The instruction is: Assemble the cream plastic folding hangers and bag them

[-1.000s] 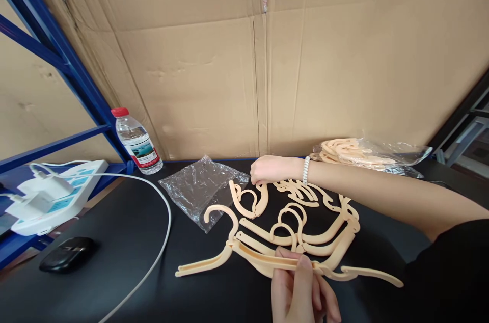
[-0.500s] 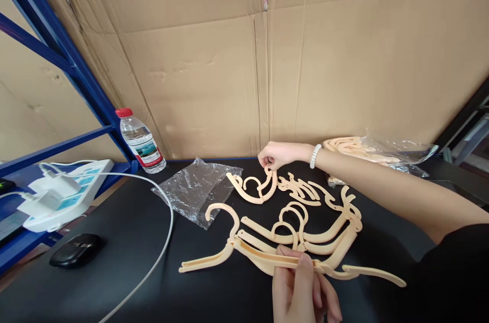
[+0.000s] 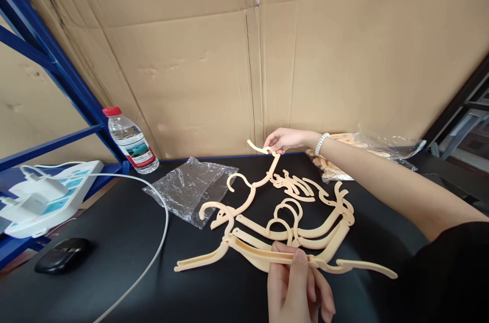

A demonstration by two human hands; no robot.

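Note:
My right hand [image 3: 284, 139], a white bead bracelet on its wrist, pinches the top of a beige folding hanger [image 3: 250, 193] and holds it up, its lower end still touching the black table [image 3: 114, 287]. My left hand [image 3: 296, 290], at the bottom edge, is closed on the middle bar of an unfolded beige hanger [image 3: 208, 259] lying flat with its arms spread. Between the two hands lie several more beige hangers [image 3: 324, 226], some folded, overlapping each other.
An empty clear plastic bag [image 3: 187, 188] lies left of the hangers. A clear bag of hangers [image 3: 367, 147] sits at the back right. At the left are a water bottle [image 3: 130, 142], a power strip [image 3: 49, 200] with a white cable [image 3: 153, 257], a black mouse [image 3: 63, 254] and a blue rack [image 3: 57, 68]. A cardboard wall [image 3: 229, 58] stands behind.
My right hand took hold of a folded hanger on the table and raised it up and back; the hanger has swung open and hangs longer. My left hand stays on the unfolded hanger.

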